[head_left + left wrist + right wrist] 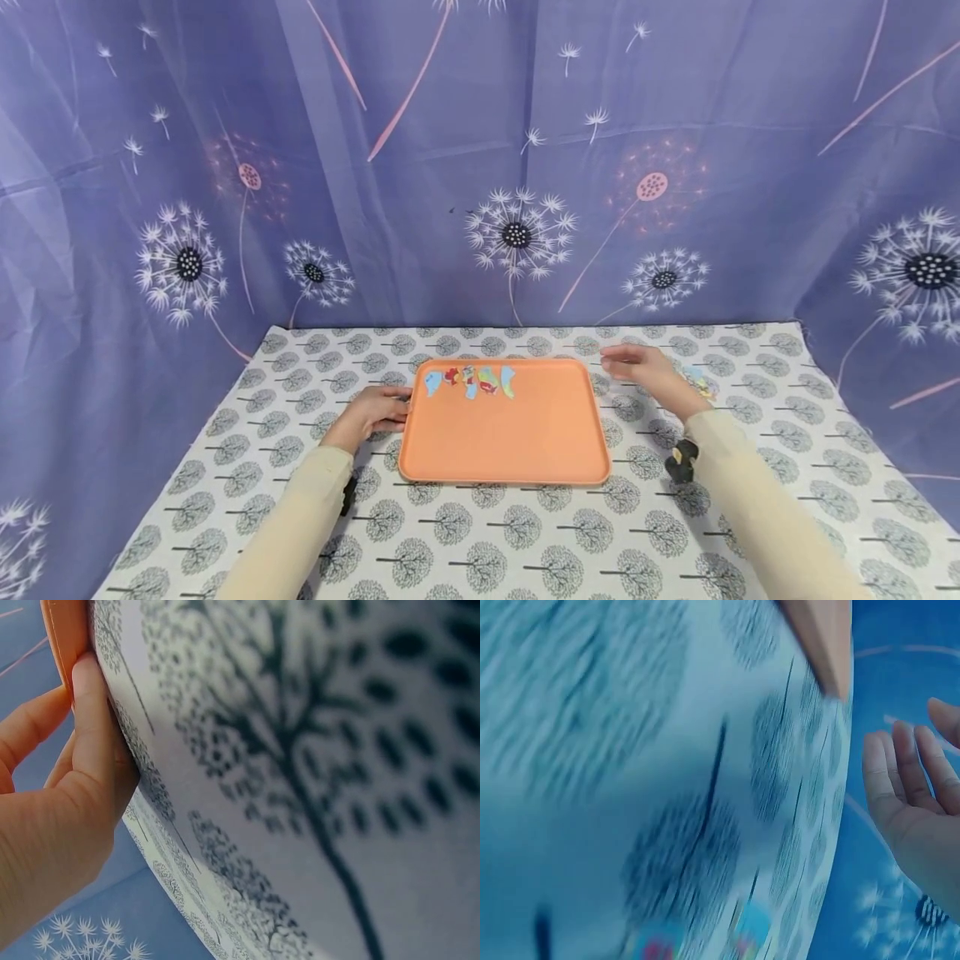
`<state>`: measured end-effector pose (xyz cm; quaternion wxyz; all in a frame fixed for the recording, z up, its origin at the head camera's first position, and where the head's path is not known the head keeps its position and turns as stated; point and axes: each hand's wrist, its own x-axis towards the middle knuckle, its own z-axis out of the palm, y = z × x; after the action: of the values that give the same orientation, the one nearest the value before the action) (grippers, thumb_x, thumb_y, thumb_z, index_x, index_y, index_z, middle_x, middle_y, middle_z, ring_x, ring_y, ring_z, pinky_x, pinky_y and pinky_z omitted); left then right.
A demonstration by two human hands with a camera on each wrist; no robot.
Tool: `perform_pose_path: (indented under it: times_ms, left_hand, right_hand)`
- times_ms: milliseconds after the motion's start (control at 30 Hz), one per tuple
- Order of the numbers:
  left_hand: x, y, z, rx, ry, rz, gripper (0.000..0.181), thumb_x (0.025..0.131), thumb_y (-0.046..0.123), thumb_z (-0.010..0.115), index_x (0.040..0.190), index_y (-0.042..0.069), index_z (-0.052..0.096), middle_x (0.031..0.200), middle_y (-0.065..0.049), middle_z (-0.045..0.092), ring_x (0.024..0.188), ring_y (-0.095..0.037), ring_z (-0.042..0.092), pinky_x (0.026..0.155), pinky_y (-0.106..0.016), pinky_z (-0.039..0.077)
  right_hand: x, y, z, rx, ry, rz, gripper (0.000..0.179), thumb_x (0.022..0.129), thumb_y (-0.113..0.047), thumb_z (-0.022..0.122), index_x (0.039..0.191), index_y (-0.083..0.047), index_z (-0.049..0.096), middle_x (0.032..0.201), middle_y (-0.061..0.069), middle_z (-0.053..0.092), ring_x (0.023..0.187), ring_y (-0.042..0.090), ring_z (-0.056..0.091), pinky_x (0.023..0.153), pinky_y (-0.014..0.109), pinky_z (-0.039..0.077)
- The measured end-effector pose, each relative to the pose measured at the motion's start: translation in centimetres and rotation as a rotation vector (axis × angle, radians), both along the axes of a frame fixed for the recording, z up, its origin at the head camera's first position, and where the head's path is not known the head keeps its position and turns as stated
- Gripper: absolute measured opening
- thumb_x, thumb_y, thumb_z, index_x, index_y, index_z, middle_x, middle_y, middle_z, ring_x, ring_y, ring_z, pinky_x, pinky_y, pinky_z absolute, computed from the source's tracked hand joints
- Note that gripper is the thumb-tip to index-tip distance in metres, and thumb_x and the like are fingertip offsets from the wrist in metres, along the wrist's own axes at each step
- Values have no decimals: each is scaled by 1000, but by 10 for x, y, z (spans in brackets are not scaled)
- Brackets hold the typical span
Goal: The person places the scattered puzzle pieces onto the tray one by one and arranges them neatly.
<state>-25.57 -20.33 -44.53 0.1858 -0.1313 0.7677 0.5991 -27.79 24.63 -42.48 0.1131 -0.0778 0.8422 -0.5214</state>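
While pinching the left rim of the orange tray (pixel 502 442) with the partly bent thumb and fingers of the left hand (pixel 375 410), holds the right hand (pixel 654 377) above the tree-printed cloth (pixel 480 533), just off the tray's far right corner, with fingers relaxed and slightly curved and with nothing visible in its grasp; has the tray lying flat on the cloth, toward its far edge; has five small picture pieces (pixel 488 381) close side by side on the tray, along the far side from the left corner to about the middle: light blue, mostly red, blue with mixed colours, green with red, and light blue with green; has more pieces (pixel 702 384) lying on the cloth to the right of the tray, near the right hand, too small to count; wears cream sleeves (pixel 772 512), with a black-and-yellow object (pixel 682 462) at the right one; faces a purple-blue curtain (pixel 420 250) printed with dandelions.
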Motion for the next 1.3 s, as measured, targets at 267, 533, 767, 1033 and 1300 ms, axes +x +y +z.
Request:
perform_pose_path:
  times_ms: [267, 533, 767, 1033, 1300]
  left_hand:
    - [1, 0, 1, -5, 11, 1, 49, 88, -5, 63, 136, -3, 51, 85, -14, 69, 67, -15, 67, 67, -28, 62]
    - [2, 1, -1, 14, 6, 3, 49, 88, -5, 63, 135, -4, 51, 84, -15, 69, 66, -15, 67, 67, -27, 62]
    - [1, 0, -1, 6, 8, 11, 49, 88, -4, 64, 135, -4, 51, 83, -15, 69, 65, -15, 66, 67, -28, 62]
    - [1, 1, -1, -7, 7, 9, 48, 89, -3, 63, 136, -2, 52, 84, -14, 69, 66, -15, 67, 65, -27, 62]
    - [0, 1, 0, -2, 3, 19, 48, 88, -4, 63, 135, -2, 52, 84, -15, 69, 66, -15, 67, 66, -27, 62]
  right_hand:
    - [14, 43, -4, 79, 8, -33, 55, 96, -25, 59, 141, 1, 42, 137, 25, 49, 120, 41, 52, 105, 58, 41]
    - [25, 74, -16, 110, 0, -81, 59, 96, -29, 60, 142, 3, 40, 138, 27, 46, 118, 42, 52, 102, 58, 44]
    - [33, 92, -21, 152, -16, -106, 64, 95, -33, 60, 143, 3, 38, 140, 28, 43, 119, 43, 50, 102, 63, 40]
    - [35, 93, -25, 177, -42, -123, 63, 92, -28, 66, 139, 7, 42, 139, 29, 45, 118, 42, 50, 102, 59, 42]
    - [34, 93, -26, 202, -89, -85, 68, 87, -27, 71, 139, 6, 42, 140, 31, 41, 124, 46, 43, 101, 59, 42]
